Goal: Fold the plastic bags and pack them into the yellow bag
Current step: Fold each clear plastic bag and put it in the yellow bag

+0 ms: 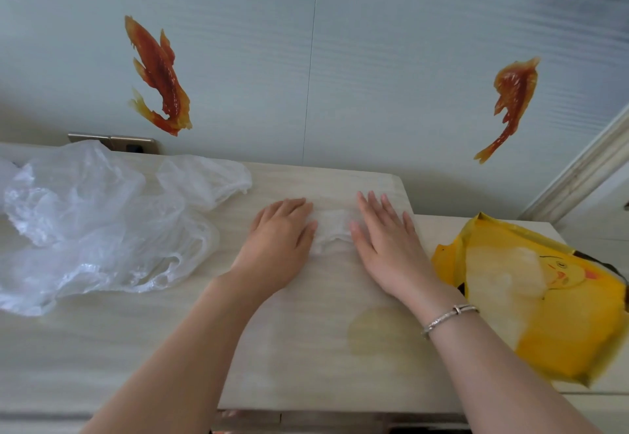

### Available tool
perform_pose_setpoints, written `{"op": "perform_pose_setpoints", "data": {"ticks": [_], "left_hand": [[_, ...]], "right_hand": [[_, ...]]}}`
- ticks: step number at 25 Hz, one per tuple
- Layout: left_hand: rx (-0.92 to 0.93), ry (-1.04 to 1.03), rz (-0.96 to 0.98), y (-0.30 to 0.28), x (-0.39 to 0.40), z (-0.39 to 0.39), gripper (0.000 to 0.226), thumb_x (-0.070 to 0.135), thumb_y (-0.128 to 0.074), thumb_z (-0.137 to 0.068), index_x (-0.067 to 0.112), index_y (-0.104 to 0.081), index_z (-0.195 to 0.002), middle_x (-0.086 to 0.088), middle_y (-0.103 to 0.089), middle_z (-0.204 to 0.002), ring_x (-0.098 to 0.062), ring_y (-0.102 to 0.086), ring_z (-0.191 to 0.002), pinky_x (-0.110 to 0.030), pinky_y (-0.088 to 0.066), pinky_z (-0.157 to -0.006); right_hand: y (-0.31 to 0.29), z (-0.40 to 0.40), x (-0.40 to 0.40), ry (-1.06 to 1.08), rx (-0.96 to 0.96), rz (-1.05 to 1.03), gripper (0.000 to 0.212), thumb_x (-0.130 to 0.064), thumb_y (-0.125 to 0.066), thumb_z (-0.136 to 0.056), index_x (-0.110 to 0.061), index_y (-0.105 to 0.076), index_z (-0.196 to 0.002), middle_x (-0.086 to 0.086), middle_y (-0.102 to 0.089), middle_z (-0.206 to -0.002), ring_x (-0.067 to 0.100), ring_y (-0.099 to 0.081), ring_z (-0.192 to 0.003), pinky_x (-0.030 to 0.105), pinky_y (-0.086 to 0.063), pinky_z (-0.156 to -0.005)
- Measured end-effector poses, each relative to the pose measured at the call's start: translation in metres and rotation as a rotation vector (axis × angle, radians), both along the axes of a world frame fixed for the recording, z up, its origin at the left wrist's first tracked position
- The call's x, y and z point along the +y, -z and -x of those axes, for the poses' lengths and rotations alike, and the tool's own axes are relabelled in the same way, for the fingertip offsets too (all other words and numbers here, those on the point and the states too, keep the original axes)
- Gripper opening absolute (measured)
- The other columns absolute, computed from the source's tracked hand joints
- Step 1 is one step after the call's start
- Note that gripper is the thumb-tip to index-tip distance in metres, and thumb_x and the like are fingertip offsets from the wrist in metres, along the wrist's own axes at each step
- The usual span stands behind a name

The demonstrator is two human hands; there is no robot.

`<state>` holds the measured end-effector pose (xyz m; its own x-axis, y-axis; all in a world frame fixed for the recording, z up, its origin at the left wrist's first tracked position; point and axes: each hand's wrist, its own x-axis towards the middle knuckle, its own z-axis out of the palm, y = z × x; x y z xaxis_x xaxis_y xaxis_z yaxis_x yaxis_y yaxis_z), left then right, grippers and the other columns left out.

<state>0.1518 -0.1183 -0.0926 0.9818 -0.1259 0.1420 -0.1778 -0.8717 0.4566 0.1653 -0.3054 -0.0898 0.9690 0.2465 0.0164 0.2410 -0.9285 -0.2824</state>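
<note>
Presently, folded plastic bag point(332, 231) lies flat on wooden tabletop point(306, 348), mid-surface. Left hand point(279, 239) presses its left end, fingers straight, palm down. Right hand point(388, 239) presses its right end, fingers straight and spread; bracelet point(449, 318) on wrist. 1 heap of loose clear plastic bags point(98, 229) well left of folded bag. Yellow bag point(551, 301) lies flat right of folded bag, near right hand, apart from it. 2 fish stickers point(158, 76) on wall behind folded bag.
</note>
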Motion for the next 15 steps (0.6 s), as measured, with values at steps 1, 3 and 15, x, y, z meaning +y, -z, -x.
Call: {"op": "perform_pose_setpoints", "data": {"ticks": [1,3,15], "left_hand": [[-0.04,-0.078,0.009,-0.002,0.003,0.003,0.039,0.033,-0.042,-0.099,0.018,-0.051,-0.133,0.0,-0.046,-0.139,-0.027,-0.037,-0.129,-0.035,-0.029,-0.107],[-0.028,-0.244,-0.019,-0.008,0.005,0.008,0.03,0.036,-0.049,-0.095,0.016,-0.059,-0.115,-0.002,-0.048,-0.122,-0.028,-0.041,-0.115,-0.036,-0.034,-0.097],[0.349,-0.361,0.472,-0.031,-0.017,0.039,0.018,0.023,-0.063,-0.083,0.018,-0.057,-0.067,-0.004,-0.067,-0.083,-0.027,-0.062,-0.089,-0.027,-0.044,-0.072]], "right_hand": [[-0.004,0.004,-0.001,-0.004,-0.086,-0.034,0.054,-0.042,-0.025,-0.102,-0.022,-0.021,-0.152,0.0,-0.019,-0.159,0.016,-0.007,-0.148,0.039,-0.007,-0.12],[-0.013,0.014,-0.001,-0.025,-0.302,-0.038,0.042,-0.035,-0.044,-0.097,-0.017,-0.051,-0.134,0.004,-0.05,-0.133,0.027,-0.04,-0.131,0.041,-0.033,-0.106],[-0.014,0.057,0.026,-0.2,-0.186,0.051,0.042,-0.017,-0.058,-0.081,-0.018,-0.056,-0.124,0.001,-0.055,-0.122,0.025,-0.052,-0.111,0.038,-0.045,-0.089]]}}
